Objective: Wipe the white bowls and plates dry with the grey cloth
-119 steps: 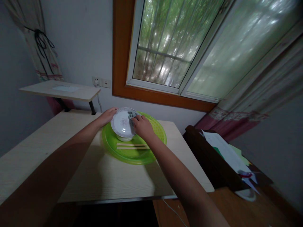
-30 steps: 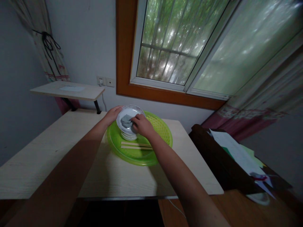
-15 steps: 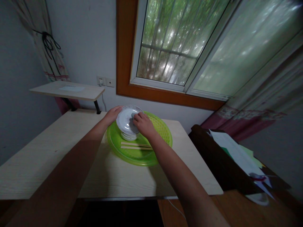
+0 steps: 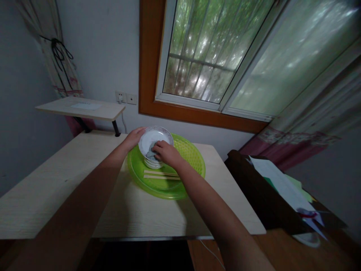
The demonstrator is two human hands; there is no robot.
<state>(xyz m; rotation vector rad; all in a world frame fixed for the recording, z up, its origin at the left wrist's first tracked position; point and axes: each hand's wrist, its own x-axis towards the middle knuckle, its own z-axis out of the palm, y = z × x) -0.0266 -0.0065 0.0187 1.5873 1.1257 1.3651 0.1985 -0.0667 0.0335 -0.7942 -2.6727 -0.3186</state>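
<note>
My right grip (image 4: 166,152) is closed on a grey cloth (image 4: 150,154) inside the white dish (image 4: 148,139), my fingers hiding part of the cloth. My left grip (image 4: 135,137) holds the dish's left rim, its fingertips hard to make out. Underneath, mostly covered, lower dishes (image 4: 153,165) sit stacked on the green tray (image 4: 160,192); my right forearm hides the right ends of the chopsticks (image 4: 158,175). The tray rests on the desk (image 4: 141,218).

One cloth (image 4: 151,154) in one top dish (image 4: 147,138); stacked dishes (image 4: 153,165) beneath, number unclear. One green tray (image 4: 166,194), 7 o'clock. Chopsticks (image 4: 158,177), at least two, tray's 6 o'clock. Two sockets (image 4: 131,99), 10 o'clock. Two curtains (image 4: 307,124), 10 and 3 o'clock.
</note>
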